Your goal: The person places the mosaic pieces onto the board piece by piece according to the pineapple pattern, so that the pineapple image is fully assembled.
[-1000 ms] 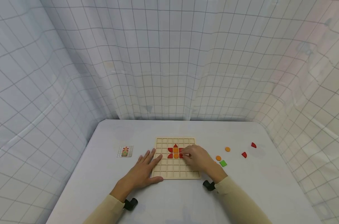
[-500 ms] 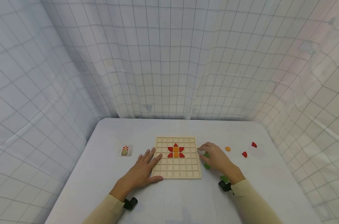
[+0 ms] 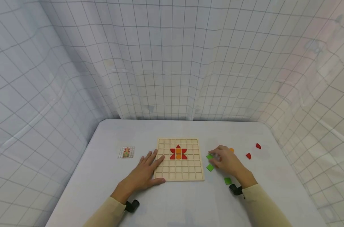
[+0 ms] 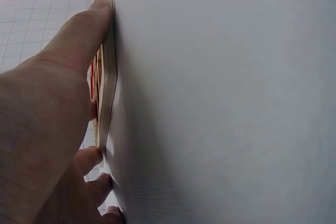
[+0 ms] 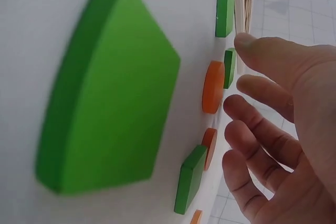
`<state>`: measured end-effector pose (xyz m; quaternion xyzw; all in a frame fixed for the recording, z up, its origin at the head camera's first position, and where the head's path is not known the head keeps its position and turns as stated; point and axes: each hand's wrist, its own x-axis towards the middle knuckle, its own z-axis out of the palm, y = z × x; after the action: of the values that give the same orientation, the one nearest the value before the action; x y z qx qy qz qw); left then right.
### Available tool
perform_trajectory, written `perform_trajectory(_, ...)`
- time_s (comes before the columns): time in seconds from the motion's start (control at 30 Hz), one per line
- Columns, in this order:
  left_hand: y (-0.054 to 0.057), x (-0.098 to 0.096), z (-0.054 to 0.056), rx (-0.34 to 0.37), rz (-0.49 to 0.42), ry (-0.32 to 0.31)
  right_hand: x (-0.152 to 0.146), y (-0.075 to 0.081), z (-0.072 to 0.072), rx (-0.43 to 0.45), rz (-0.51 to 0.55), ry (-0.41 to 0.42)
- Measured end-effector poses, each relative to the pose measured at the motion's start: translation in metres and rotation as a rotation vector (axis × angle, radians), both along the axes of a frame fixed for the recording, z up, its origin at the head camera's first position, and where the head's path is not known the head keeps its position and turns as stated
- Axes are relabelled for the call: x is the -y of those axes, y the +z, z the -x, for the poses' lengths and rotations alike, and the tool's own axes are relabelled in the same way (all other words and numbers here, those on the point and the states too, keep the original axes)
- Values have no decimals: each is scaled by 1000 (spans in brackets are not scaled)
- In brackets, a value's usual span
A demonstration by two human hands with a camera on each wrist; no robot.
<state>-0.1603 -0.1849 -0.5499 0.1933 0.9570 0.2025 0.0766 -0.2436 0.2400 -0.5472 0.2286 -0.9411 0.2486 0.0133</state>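
My left hand (image 3: 142,175) rests with spread fingers on the left side of a wooden grid board (image 3: 189,170), its thumb along the front edge. On the board, red quarter-round pieces (image 3: 184,156) and a red triangle (image 3: 178,146) surround an orange square (image 3: 178,151) and an orange disc (image 3: 179,156). Right of the board, my right hand (image 3: 227,160) hovers with loosely bent fingers, nothing seen between them. Its thumb and index fingertips are close to a green square tile (image 3: 209,156). A second green tile (image 3: 210,167) lies nearer me; orange discs (image 5: 212,86) lie beneath the hand.
A small picture card (image 3: 126,152) lies left of the board. Two red quarter-round pieces (image 3: 248,156) lie far right, with an orange disc (image 3: 231,150) partly behind my right hand. Another green tile (image 3: 227,181) lies by my right wrist. White grid-patterned curtains (image 3: 172,63) enclose the table.
My right hand has left the red pieces on the board and moved right, over the loose green tiles. The left hand stays put.
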Motion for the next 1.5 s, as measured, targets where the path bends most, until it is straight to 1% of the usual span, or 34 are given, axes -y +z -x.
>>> perform_trajectory(0.23,-1,0,1,10,-7,0,5,-2,3,15,-48,-15)
perform_trajectory(0.43,-1,0,1,3,-3,-2,7,-3,3,19,-51,-22)
perform_trajectory(0.73,0,0,1,5,1,-2,9,-6,3,15,-22,-25)
perform_trajectory(0.93,-1,1,1,9,6,8,10,-6,3,13,-7,-23)
perform_trajectory(1.3,2,-1,1,8,19,4,17,2,-3,-52,71,-4)
perform_trajectory(1.5,6,-4,1,7,25,9,28,4,-5,-32,108,36)
